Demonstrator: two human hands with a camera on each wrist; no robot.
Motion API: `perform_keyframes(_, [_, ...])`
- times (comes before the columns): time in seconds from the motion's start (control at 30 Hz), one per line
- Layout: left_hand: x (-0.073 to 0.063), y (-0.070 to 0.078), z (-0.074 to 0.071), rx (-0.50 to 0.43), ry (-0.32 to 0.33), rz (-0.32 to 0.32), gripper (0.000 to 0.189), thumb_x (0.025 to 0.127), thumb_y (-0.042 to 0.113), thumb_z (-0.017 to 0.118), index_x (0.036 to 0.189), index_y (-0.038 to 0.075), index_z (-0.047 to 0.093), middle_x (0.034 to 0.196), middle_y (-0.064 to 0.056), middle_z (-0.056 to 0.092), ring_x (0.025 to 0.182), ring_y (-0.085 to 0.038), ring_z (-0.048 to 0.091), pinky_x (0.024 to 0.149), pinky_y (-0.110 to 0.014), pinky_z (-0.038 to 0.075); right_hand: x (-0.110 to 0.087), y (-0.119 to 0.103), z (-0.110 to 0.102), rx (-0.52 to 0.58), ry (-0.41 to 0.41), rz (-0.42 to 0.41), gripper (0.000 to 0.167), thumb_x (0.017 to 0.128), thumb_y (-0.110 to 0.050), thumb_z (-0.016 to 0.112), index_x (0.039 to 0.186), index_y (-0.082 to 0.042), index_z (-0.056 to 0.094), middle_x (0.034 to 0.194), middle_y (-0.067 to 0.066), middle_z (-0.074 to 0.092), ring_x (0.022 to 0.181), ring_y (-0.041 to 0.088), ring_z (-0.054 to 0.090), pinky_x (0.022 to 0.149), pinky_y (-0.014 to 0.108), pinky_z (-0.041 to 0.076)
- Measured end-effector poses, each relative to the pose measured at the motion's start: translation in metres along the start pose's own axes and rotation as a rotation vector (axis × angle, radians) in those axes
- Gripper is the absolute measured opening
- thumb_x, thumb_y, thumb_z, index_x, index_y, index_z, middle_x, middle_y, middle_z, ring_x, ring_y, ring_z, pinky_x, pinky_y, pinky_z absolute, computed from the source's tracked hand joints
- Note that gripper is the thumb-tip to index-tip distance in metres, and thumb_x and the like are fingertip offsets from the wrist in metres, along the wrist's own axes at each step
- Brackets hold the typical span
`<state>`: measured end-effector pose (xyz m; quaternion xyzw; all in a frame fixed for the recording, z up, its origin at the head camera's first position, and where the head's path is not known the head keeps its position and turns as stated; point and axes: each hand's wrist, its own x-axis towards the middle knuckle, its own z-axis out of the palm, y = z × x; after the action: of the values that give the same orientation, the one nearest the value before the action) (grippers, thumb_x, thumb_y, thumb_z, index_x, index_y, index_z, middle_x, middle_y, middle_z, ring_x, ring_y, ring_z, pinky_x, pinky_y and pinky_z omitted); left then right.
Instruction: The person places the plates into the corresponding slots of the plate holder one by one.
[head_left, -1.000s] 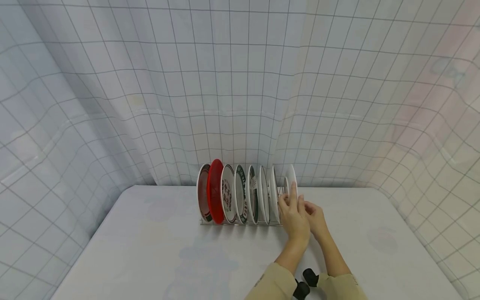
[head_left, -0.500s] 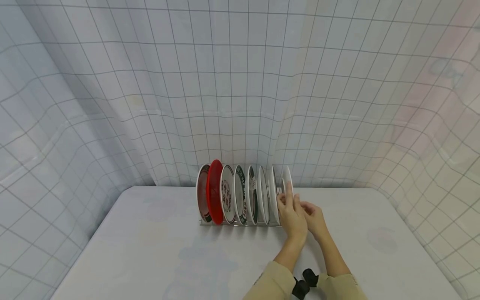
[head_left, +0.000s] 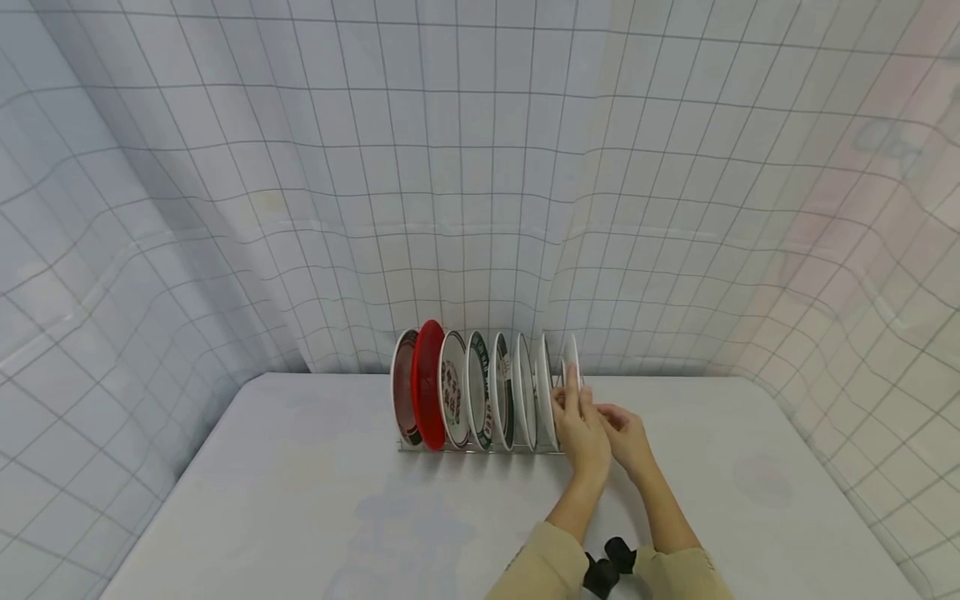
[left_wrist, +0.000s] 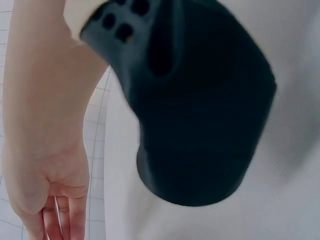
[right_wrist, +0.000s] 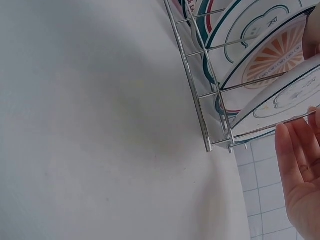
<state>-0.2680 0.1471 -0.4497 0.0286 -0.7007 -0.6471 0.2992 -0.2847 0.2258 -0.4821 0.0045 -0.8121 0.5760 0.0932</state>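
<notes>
At the right end of a wire plate rack (head_left: pixel 480 451), a white plate (head_left: pixel 572 348) stands nearly upright. My left hand (head_left: pixel 583 437) grips it, one finger stretched up along its face and others bent on its left side. From the right, my right hand (head_left: pixel 627 437) reaches to the same plate. In the right wrist view, straight fingers (right_wrist: pixel 284 145) of the right hand touch near the plate's outer face and a rack wire. Part of the left hand (right_wrist: pixel 312 37) shows on the inner side. The left wrist view catches the right hand (left_wrist: pixel 62 182), fingertips cut off.
Several plates fill the rack leftward, among them a red plate (head_left: pixel 429 387), a white patterned plate (head_left: pixel 453 387) and a brown-faced plate (head_left: pixel 405 387). The rack stands on a white table (head_left: pixel 315 500) before a grid-patterned curtain (head_left: pixel 480 208). Black wrist cameras (head_left: pixel 602 577) sit close together.
The held plate has shifted left and become more upright, closer to the neighbouring plate. Both hands have moved slightly left with it. The other plates keep their places.
</notes>
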Motion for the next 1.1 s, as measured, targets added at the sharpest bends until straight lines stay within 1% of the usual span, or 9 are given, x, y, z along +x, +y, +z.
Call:
perform_keyframes(0.07, [0.001, -0.001, 0.000, -0.052, -0.014, -0.008, 0.041, 0.097, 0.029, 0.042, 0.136, 0.019, 0.045, 0.121, -0.009, 0.046, 0.097, -0.017, 0.051, 0.078, -0.033, 0.048, 0.001, 0.001, 0.000, -0.004, 0.001, -0.004, 0.021, 0.089, -0.004, 0.056, 0.102, 0.010, 0.062, 0.082, 0.010, 0.064, 0.069, 0.007, 0.054, 0.061, 0.020, 0.047])
perform_keyframes(0.17, [0.001, -0.002, -0.001, -0.083, -0.030, -0.017, 0.042, 0.097, 0.030, 0.040, 0.138, 0.017, 0.043, 0.127, -0.008, 0.044, 0.105, -0.018, 0.049, 0.084, -0.035, 0.047, 0.001, 0.001, 0.000, -0.004, 0.007, -0.014, 0.021, 0.089, -0.005, 0.056, 0.102, 0.011, 0.062, 0.084, 0.013, 0.065, 0.069, 0.005, 0.055, 0.062, 0.019, 0.047])
perform_keyframes(0.3, [0.002, -0.005, 0.000, -0.078, -0.037, -0.009, 0.041, 0.097, 0.028, 0.042, 0.137, 0.017, 0.043, 0.126, -0.007, 0.044, 0.104, -0.018, 0.049, 0.082, -0.035, 0.047, 0.002, 0.002, 0.000, 0.008, 0.005, -0.017, 0.022, 0.090, -0.006, 0.056, 0.102, 0.011, 0.062, 0.088, 0.016, 0.065, 0.070, 0.004, 0.056, 0.063, 0.019, 0.048])
perform_keyframes(0.57, [0.003, -0.007, -0.004, -0.096, -0.069, -0.007, 0.042, 0.098, 0.028, 0.041, 0.139, 0.018, 0.041, 0.127, -0.008, 0.042, 0.100, -0.018, 0.049, 0.078, -0.033, 0.046, 0.003, 0.004, 0.002, -0.002, 0.013, -0.026, 0.021, 0.089, -0.005, 0.056, 0.101, 0.012, 0.061, 0.084, 0.009, 0.066, 0.069, 0.003, 0.055, 0.062, 0.019, 0.048])
perform_keyframes(0.67, [0.003, -0.006, -0.005, -0.078, -0.086, 0.005, 0.043, 0.098, 0.026, 0.041, 0.140, 0.016, 0.039, 0.129, -0.010, 0.040, 0.104, -0.021, 0.048, 0.081, -0.037, 0.046, 0.003, 0.003, 0.002, -0.004, 0.011, -0.015, 0.022, 0.090, -0.005, 0.055, 0.102, 0.012, 0.061, 0.086, 0.013, 0.066, 0.071, 0.003, 0.056, 0.063, 0.018, 0.048])
perform_keyframes(0.73, [0.003, -0.005, -0.007, -0.068, -0.110, 0.009, 0.044, 0.098, 0.024, 0.042, 0.141, 0.015, 0.036, 0.134, -0.014, 0.037, 0.113, -0.026, 0.046, 0.088, -0.043, 0.044, 0.001, 0.001, 0.001, -0.010, 0.013, -0.006, 0.022, 0.090, -0.006, 0.055, 0.103, 0.011, 0.061, 0.088, 0.014, 0.065, 0.072, 0.003, 0.056, 0.065, 0.018, 0.048])
perform_keyframes(0.9, [0.001, 0.004, -0.019, -0.071, -0.231, 0.014, 0.052, 0.096, 0.025, 0.044, 0.144, 0.013, 0.028, 0.147, -0.021, 0.019, 0.131, -0.038, 0.024, 0.099, -0.058, 0.030, -0.005, -0.002, -0.002, -0.022, -0.008, -0.013, 0.024, 0.090, -0.007, 0.054, 0.107, 0.009, 0.059, 0.091, 0.015, 0.064, 0.075, 0.004, 0.056, 0.067, 0.019, 0.048])
perform_keyframes(1.0, [-0.001, 0.011, -0.034, -0.076, -0.370, 0.049, 0.055, 0.095, 0.025, 0.044, 0.145, 0.013, 0.025, 0.150, -0.019, 0.011, 0.135, -0.039, 0.014, 0.100, -0.061, 0.026, -0.011, -0.004, -0.008, -0.014, -0.072, -0.035, 0.029, 0.091, -0.010, 0.054, 0.114, 0.009, 0.056, 0.102, 0.019, 0.063, 0.083, 0.006, 0.058, 0.072, 0.022, 0.050])
perform_keyframes(1.1, [-0.001, 0.018, -0.059, -0.066, -0.525, 0.100, 0.054, 0.096, 0.025, 0.043, 0.146, 0.017, 0.024, 0.152, -0.012, 0.010, 0.137, -0.034, 0.012, 0.100, -0.062, 0.025, -0.018, -0.008, -0.016, -0.012, -0.161, -0.051, 0.036, 0.092, -0.014, 0.055, 0.121, 0.006, 0.052, 0.111, 0.023, 0.059, 0.090, 0.010, 0.061, 0.077, 0.025, 0.052])
